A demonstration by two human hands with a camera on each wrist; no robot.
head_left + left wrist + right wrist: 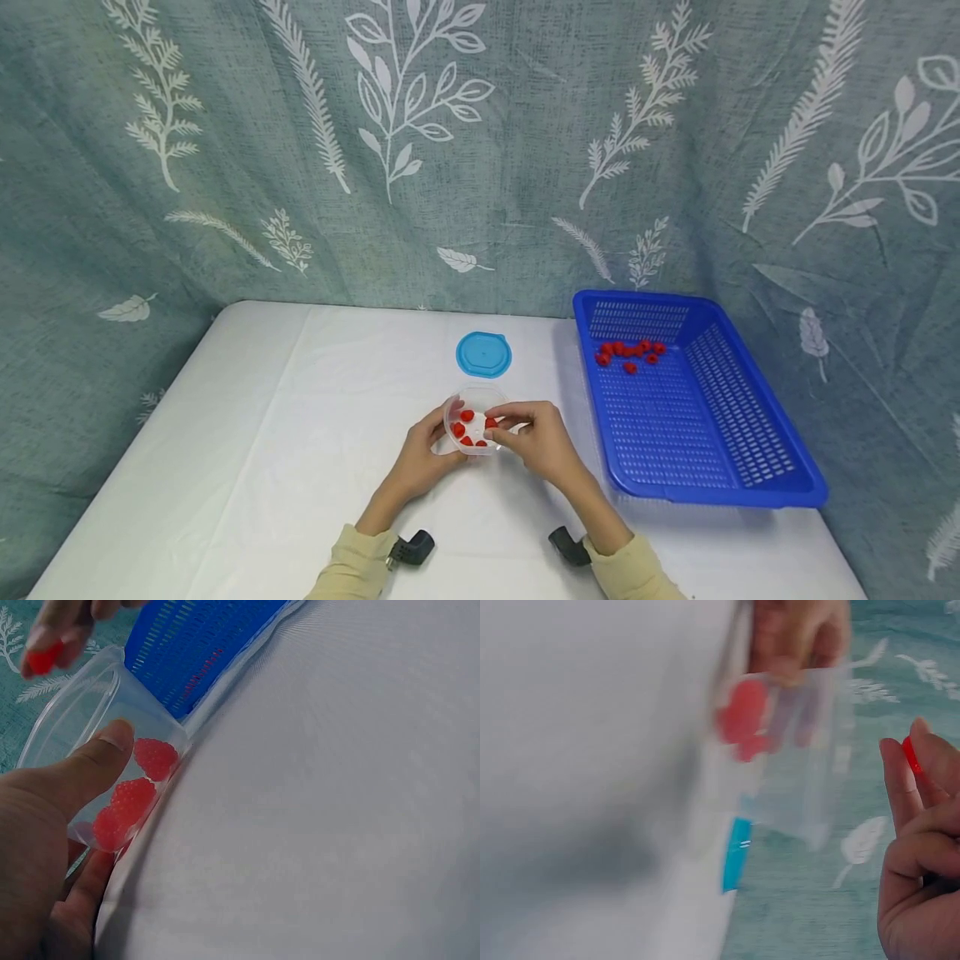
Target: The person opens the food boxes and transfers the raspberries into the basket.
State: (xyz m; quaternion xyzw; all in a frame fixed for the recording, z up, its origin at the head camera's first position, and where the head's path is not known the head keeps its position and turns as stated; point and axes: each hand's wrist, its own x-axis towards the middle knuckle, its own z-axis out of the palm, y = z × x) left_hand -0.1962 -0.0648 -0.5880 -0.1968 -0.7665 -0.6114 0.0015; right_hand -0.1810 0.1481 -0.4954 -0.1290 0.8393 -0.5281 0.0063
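Note:
A clear plastic tub (491, 394) stands on the white table in front of the person. The left hand (423, 457) grips it, thumb on the near side and fingers around the far side. Several red raspberries (133, 796) lie at its bottom, seen through the wall in the left wrist view. Above the rim, the right hand (538, 437) pinches one raspberry (911, 755) between thumb and fingertips. Just beyond the tub a blue lid (483, 354) lies flat on the table.
A large blue plastic basket (667, 450) sits at the table's right side, with several raspberries (630, 351) gathered at its far left end. White cloth (300, 417) covers the table. A green leaf-patterned curtain (510, 150) hangs behind it.

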